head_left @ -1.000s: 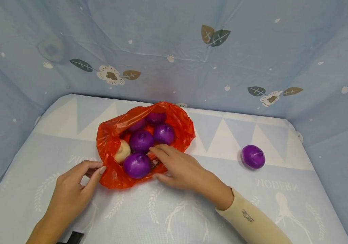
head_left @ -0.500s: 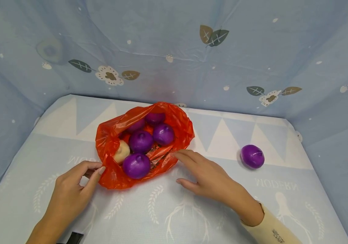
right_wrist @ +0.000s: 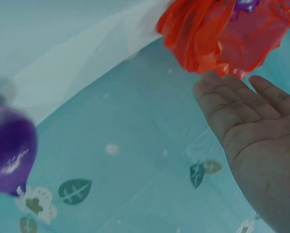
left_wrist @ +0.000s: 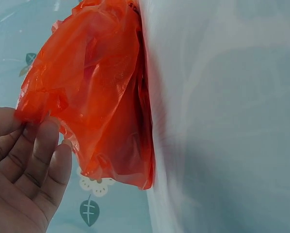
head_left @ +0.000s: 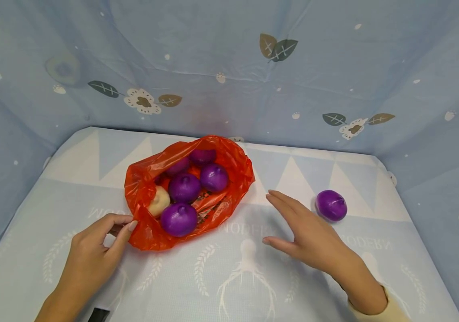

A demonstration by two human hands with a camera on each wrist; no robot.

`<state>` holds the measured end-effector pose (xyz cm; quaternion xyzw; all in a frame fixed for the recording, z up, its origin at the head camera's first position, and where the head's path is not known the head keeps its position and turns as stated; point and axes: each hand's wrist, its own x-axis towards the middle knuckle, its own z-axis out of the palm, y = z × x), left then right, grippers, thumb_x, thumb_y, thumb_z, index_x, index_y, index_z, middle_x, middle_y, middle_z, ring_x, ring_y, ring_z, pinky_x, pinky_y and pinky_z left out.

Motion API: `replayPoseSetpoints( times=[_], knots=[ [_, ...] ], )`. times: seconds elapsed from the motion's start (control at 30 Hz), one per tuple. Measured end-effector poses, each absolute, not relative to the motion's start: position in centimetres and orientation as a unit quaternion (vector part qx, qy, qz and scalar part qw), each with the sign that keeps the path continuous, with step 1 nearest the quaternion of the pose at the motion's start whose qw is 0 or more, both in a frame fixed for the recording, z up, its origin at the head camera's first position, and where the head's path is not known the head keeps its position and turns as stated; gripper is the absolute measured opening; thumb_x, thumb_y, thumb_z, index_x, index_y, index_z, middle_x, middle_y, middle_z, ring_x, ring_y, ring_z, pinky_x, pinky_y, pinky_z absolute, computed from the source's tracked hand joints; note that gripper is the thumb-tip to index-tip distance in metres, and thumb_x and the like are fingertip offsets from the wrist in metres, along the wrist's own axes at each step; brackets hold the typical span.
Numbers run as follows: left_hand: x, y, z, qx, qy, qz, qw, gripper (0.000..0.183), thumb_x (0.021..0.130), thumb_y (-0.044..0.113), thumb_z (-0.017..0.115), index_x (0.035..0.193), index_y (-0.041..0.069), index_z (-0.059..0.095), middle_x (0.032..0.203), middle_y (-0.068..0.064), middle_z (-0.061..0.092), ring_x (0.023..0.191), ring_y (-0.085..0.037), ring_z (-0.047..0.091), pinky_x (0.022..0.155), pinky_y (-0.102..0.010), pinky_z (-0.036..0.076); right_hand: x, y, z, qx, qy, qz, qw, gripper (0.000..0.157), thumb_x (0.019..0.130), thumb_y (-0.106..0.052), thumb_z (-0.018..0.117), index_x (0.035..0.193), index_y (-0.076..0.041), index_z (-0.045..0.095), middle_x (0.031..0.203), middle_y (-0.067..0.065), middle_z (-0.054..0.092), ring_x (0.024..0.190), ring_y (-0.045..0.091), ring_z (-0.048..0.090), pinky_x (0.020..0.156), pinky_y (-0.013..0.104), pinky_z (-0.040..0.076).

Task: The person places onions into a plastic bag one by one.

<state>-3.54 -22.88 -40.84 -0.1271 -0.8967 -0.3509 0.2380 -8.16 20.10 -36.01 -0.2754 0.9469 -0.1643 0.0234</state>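
Observation:
A red plastic bag [head_left: 229, 203] lies with its mouth wide, holding several glossy purple onions [head_left: 179, 219] and a pale cream bulb [head_left: 159, 201]. At its near left edge my left hand [head_left: 92, 252] pinches the rim between thumb and fingers; the left wrist view shows the fingertips on the red plastic [left_wrist: 101, 97]. My right hand [head_left: 313, 237] is held over the table right of the bag, fingers straight, thumb apart, nothing in it. Just beyond that hand a single purple onion [head_left: 331, 205] rests outside the bag, also seen in the right wrist view as a purple bulb [right_wrist: 9, 150].
A pale patterned cloth covers the table [head_left: 181, 286]. Behind it and at both sides hangs a blue curtain [head_left: 213, 103] with leaf and flower prints. A small black object [head_left: 98, 314] shows at the bottom edge near my left wrist.
My right hand has left the onions in the bag and moved right, towards the lone onion. The left hand has stayed on the bag's rim.

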Motion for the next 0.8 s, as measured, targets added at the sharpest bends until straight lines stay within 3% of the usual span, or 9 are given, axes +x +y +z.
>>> replayPoseSetpoints(
  times=[0.4, 0.8],
  knots=[
    [-3.6, -23.0, -41.0, -0.128, -0.896, -0.350, 0.242, 0.034, 0.077, -0.007, 0.087, 0.104, 0.008, 0.074, 0.090, 0.003, 0.073, 0.078, -0.001, 0.062, 0.070, -0.008, 0.051, -8.3, 24.2, -35.5, -0.211, 0.963, -0.167, 0.001, 0.110, 0.084, -0.060, 0.083, 0.166, -0.014, 0.026, 0.168, 0.009, 0.031, 0.151, 0.035, 0.035, 0.103, 0.063, 0.048],
    [-3.5, -22.9, -40.9, -0.125, -0.897, -0.352, 0.238, 0.034, 0.077, -0.008, 0.086, 0.105, 0.008, 0.074, 0.090, 0.003, 0.073, 0.079, -0.001, 0.062, 0.069, -0.007, 0.050, -8.4, 28.1, -36.1, -0.157, 0.970, -0.185, -0.003, 0.122, 0.080, -0.058, 0.087, 0.168, -0.012, 0.017, 0.169, 0.019, 0.023, 0.153, 0.043, 0.025, 0.110, 0.070, 0.034]
  ],
)
